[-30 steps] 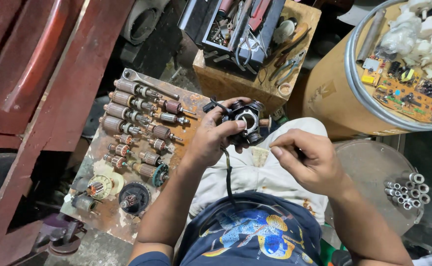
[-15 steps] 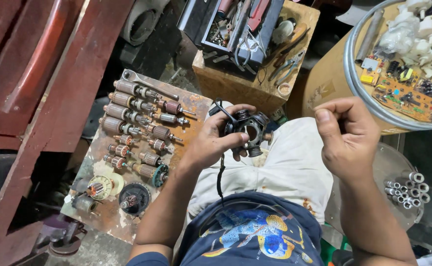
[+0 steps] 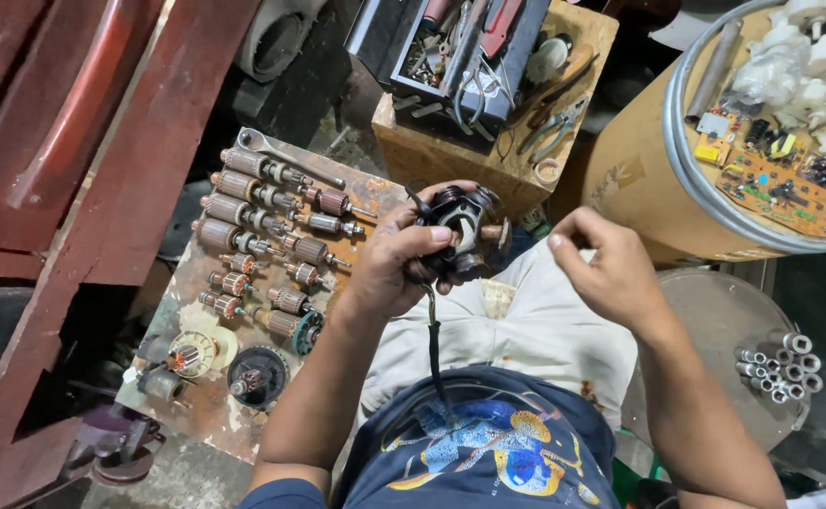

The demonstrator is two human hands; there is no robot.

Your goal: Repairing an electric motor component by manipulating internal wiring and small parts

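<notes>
Motor stator (image 3: 465, 231) in left hand (image 3: 396, 262)

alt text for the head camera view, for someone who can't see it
Seen from above, a seated person's left hand grips a small black motor housing with a cord, while the right hand hovers beside it, open. A rusty board to the left holds rows of motor armatures.

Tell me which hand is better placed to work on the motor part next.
Right, probably. The left hand is wrapped around the black motor part, holding it above the lap, so it is occupied. The right hand is empty, fingers loosely curled, just beside the part and free to reach in.
</notes>
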